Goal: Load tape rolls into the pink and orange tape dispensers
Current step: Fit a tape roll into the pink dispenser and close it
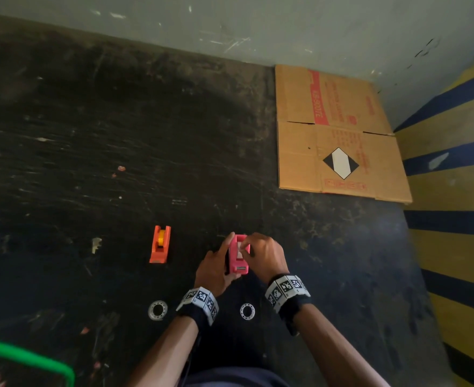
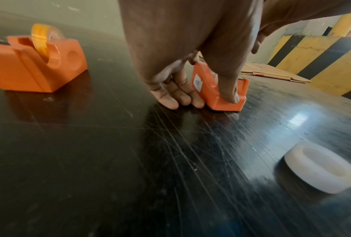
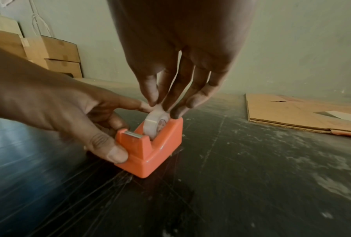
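desk [image 1: 118, 121] dark, scratched | flattened cardboard box [image 1: 339, 132] far right | orange dispenser [image 1: 160, 245] holds yellow tape | pink dispenser [image 1: 238, 258] near centre, left hand [image 1: 216, 268] gripping its sides | right hand [image 1: 266, 255] fingers [image 3: 150, 93] pinching clear tape roll [image 3: 155, 123] in its slot | two loose rolls [image 1: 157, 310] near wrists

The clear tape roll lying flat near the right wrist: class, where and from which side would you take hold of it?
Probably from above, pinching across the outer rim of the clear tape roll. It lies flat on the dark floor, hole upward, so the rim is exposed all round and nothing crowds it.
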Demonstrator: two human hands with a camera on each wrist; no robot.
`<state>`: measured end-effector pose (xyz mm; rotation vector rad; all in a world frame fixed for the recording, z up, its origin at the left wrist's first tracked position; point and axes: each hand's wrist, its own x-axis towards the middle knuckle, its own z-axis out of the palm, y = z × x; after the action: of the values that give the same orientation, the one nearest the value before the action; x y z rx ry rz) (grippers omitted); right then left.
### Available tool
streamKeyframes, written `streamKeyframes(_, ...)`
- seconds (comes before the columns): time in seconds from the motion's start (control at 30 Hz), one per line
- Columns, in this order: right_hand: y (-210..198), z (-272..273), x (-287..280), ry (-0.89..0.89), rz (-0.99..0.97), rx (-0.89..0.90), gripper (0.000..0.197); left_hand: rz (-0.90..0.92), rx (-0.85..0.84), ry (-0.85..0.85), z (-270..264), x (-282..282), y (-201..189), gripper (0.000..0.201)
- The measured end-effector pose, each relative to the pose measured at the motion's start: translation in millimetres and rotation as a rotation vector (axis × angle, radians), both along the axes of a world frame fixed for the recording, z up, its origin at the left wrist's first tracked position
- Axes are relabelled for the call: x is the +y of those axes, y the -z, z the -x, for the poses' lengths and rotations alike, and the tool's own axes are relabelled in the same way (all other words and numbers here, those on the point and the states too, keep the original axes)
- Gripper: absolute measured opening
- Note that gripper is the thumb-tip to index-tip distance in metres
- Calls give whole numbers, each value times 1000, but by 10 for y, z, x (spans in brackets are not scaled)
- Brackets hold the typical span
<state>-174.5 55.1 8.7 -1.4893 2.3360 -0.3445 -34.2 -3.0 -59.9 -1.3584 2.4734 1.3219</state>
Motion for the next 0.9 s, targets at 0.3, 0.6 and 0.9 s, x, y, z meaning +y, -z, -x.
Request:
streamKeyframes(0.3,124,-193,371,-29,-13,-3,8,40,-57,52,16,-7,44,110)
streamKeyframes(0.6,118,-186,289,-20,-37,43,24,22,-60,62,8,-15,83,116)
streamKeyframes(0.9,161,-177,224,-56,-87,86,11,26,-47,59,-9,-16,67,113)
